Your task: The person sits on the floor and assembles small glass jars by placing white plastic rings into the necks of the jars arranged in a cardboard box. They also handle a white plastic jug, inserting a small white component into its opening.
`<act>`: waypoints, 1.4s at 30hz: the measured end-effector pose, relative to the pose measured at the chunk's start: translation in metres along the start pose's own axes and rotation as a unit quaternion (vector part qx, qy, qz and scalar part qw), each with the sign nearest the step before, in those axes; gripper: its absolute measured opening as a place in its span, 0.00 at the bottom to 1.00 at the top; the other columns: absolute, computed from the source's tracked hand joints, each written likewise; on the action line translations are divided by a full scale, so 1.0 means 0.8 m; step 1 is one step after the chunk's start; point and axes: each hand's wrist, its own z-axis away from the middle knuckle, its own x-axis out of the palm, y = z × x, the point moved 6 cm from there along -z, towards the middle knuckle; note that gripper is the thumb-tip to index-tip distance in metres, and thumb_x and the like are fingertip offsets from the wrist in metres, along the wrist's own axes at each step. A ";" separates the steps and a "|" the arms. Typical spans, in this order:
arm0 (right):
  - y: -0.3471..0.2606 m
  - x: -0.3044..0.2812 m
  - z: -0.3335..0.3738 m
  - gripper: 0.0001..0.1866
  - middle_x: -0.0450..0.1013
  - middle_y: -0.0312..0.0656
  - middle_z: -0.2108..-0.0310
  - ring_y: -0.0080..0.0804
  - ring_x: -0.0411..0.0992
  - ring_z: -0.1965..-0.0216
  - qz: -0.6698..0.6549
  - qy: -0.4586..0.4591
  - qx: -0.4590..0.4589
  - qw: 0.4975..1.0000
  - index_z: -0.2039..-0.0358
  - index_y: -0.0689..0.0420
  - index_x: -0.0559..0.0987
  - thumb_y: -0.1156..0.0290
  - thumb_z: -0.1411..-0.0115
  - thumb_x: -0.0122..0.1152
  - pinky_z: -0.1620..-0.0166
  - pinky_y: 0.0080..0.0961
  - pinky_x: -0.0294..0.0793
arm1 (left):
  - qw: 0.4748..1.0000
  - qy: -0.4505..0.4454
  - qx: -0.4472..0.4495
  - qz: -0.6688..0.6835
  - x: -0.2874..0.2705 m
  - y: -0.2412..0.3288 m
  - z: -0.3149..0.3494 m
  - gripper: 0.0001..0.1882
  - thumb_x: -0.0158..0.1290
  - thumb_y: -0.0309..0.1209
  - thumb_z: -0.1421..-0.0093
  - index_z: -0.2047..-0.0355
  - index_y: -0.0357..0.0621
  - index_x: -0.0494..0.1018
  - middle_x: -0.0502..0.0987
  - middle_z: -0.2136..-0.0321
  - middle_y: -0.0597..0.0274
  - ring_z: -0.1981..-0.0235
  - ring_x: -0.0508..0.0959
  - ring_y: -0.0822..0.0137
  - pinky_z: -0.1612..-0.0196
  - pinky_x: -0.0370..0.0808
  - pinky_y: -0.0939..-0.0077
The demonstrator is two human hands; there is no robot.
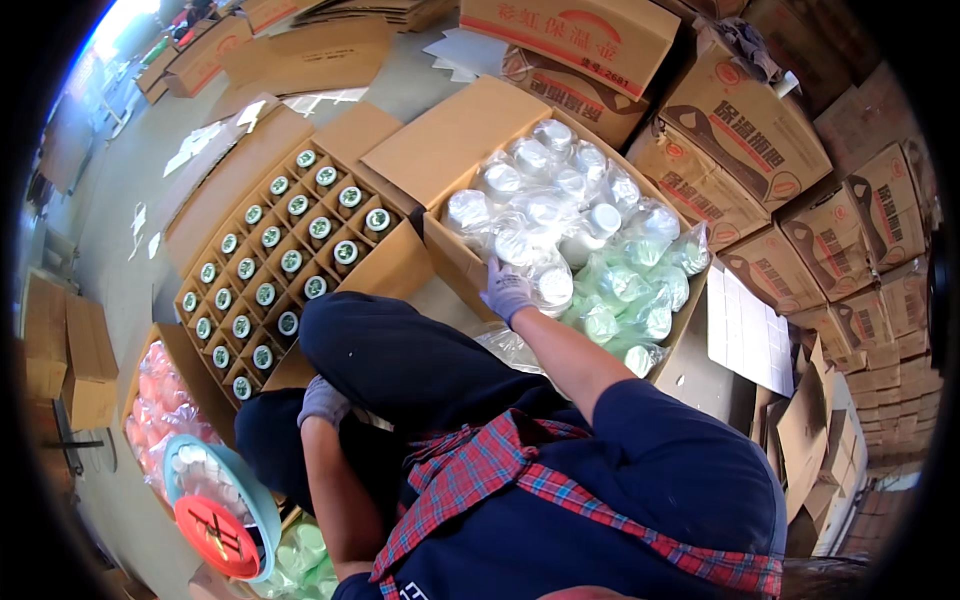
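Note:
My right hand (509, 292), in a pale glove, is at the near-left edge of an open carton (463, 256), beside a clear-bagged white round-topped container (551, 286). Its visible fingers are stretched out; I cannot make out a grip on anything. White-topped containers in clear bags (540, 209) fill most of this carton, and pale green bagged ones (620, 284) lie at its near right. My left hand (324, 402), also gloved, is low by my bent leg, its fingers mostly hidden. A divided carton (385, 265) at the left holds rows of bottles with green-and-white round tops (291, 261).
Pink bagged items (163, 395) fill a box at lower left. Over it stands a light-blue basin (262, 500) with a red dish (215, 535) and white pieces. Printed cartons (745, 120) are stacked at the right, near a white gridded sheet (745, 332). Green bagged items (302, 556) lie near my left forearm.

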 end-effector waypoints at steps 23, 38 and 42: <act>0.350 -0.080 -0.165 0.50 0.53 0.49 0.36 0.55 0.54 0.36 0.029 -0.082 0.141 0.986 0.35 0.46 0.54 0.59 0.60 0.67 0.38 0.44 0.61 | 0.995 0.093 0.045 0.018 -0.002 -0.046 -0.041 0.22 0.52 0.41 0.44 0.52 0.46 0.74 0.76 0.53 0.52 0.50 0.74 0.48 0.49 0.71 0.57; 0.233 -0.068 -0.205 0.19 0.71 0.34 0.46 0.41 0.69 0.45 0.375 -0.274 0.108 0.879 0.48 0.45 0.77 0.65 0.40 0.53 0.53 0.52 0.67 | 0.993 0.102 -0.013 0.060 -0.001 -0.080 -0.026 0.23 0.50 0.39 0.41 0.48 0.42 0.71 0.72 0.47 0.49 0.46 0.71 0.49 0.45 0.68 0.61; 0.288 -0.066 -0.209 0.30 0.75 0.33 0.50 0.36 0.74 0.50 0.387 -0.259 0.095 0.880 0.50 0.45 0.79 0.52 0.55 0.68 0.54 0.48 0.71 | 0.978 0.170 -0.046 0.112 -0.070 -0.005 -0.003 0.19 0.52 0.33 0.42 0.52 0.37 0.72 0.74 0.52 0.47 0.51 0.74 0.51 0.48 0.70 0.63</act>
